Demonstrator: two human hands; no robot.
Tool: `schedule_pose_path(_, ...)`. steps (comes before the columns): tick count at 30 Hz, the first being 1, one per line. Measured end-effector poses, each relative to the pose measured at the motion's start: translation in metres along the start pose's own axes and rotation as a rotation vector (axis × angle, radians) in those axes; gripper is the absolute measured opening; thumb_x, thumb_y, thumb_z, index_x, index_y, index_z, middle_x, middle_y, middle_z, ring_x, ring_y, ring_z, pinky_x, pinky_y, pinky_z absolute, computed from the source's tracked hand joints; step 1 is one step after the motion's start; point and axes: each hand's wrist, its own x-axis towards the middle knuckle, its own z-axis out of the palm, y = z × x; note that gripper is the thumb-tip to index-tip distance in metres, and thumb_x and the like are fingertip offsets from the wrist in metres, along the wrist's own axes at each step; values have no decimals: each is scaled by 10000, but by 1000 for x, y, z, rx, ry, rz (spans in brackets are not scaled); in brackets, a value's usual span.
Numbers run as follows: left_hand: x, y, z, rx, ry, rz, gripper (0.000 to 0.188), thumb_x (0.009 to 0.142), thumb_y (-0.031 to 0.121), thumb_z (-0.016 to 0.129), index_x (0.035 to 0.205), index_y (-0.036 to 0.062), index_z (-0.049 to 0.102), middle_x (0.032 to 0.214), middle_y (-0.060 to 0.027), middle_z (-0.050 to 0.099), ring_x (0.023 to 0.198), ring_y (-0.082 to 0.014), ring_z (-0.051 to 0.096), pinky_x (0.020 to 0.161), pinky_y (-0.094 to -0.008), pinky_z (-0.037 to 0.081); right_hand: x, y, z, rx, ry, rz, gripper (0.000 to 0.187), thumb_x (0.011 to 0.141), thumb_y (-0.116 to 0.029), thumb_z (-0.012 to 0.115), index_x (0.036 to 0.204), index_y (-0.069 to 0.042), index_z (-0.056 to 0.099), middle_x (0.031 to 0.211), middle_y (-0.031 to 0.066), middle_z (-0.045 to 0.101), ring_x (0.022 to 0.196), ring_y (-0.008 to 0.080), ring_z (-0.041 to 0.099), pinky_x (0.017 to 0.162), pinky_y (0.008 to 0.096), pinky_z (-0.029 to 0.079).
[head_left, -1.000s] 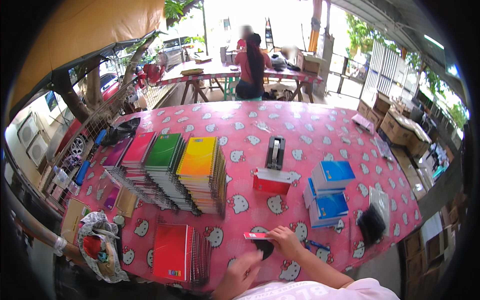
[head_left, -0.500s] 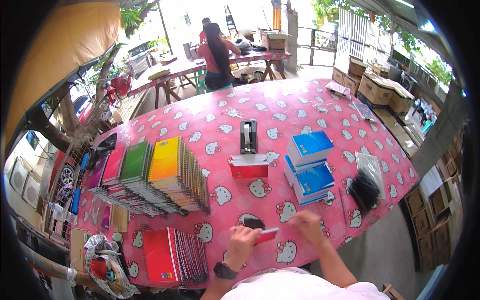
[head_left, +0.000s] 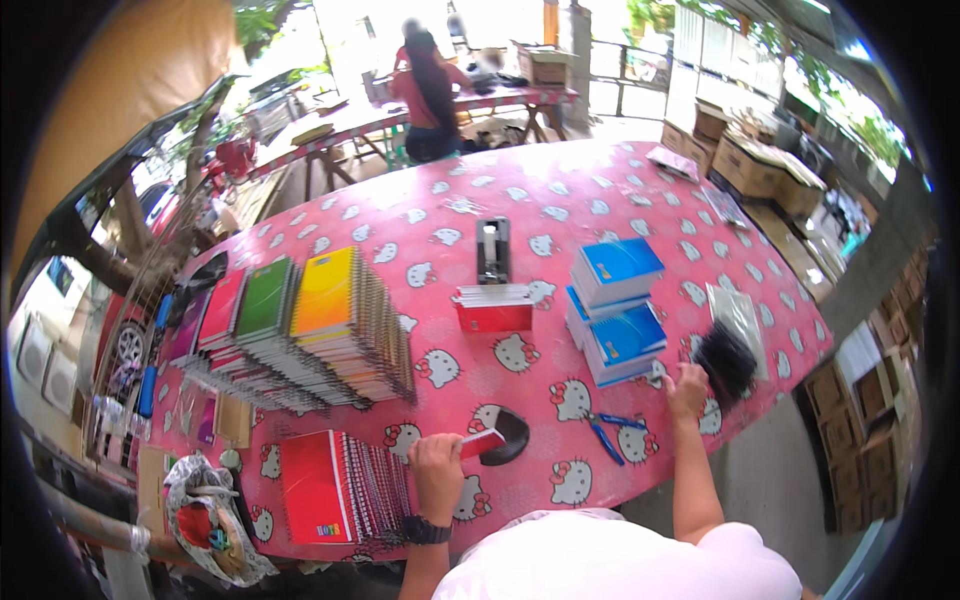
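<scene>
My left hand (head_left: 437,475) is closed around a small red notebook (head_left: 482,443), held on edge so its red cover faces up. The notebook's far end overlaps a round black dish (head_left: 512,440) on the table. My right hand (head_left: 687,392) is at the near left side of a bundle of black spiral binding coils (head_left: 727,362), fingers bent together; whatever is between them is too small to make out. Blue-handled pliers (head_left: 608,437) lie on the table between my hands.
Blue notebook stacks (head_left: 622,330) stand at the right, a red notebook pile (head_left: 495,316) and a black tape dispenser (head_left: 493,252) in the middle. Tall spiral notebook stacks (head_left: 325,300) and red spiral notebooks (head_left: 320,490) fill the left. People sit at a far table (head_left: 380,125).
My right hand has moved right, from near the notebook to the black coils, and the pliers now show on the table. My left hand has shifted left with the red notebook.
</scene>
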Motion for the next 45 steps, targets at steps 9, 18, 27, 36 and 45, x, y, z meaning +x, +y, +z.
schedule_pose_path(9,-14,31,-28,-374,-190,42,255,774,4,615,1000,99,685,827,-77,601,821,-266,562,729,-383,436,20,92,10,213,315,-87,248,918,-194,549,1104,-35,588,832,93,576,763,236,585,693,368,478)
schedule_pose_path(18,-51,32,0,-110,-69,144,282,757,31,621,1023,111,670,886,-29,617,920,-229,567,886,-436,402,0,-141,-122,1187,-1079,-40,261,987,-214,464,1156,-59,589,857,17,519,640,80,464,566,244,427)
schedule_pose_path(27,-44,35,12,-114,-120,64,266,768,212,702,1020,129,674,898,-50,607,924,-226,557,921,-425,328,-58,-184,-95,905,-1149,-557,279,903,-135,598,1170,-60,578,864,59,565,762,133,512,705,280,454)
schedule_pose_path(36,-43,34,21,-64,-166,53,207,790,264,697,947,130,676,876,-26,583,933,-208,535,922,-408,289,-83,-162,-77,1053,-1123,-352,242,949,-188,546,1125,-23,567,1010,117,605,897,187,582,784,298,455)
schedule_pose_path(45,-43,34,23,-56,-153,61,185,801,271,693,924,135,676,886,-17,594,947,-198,536,946,-431,271,-86,-168,-82,1058,-954,-477,293,744,95,667,997,-52,672,906,75,537,853,214,579,755,299,470)
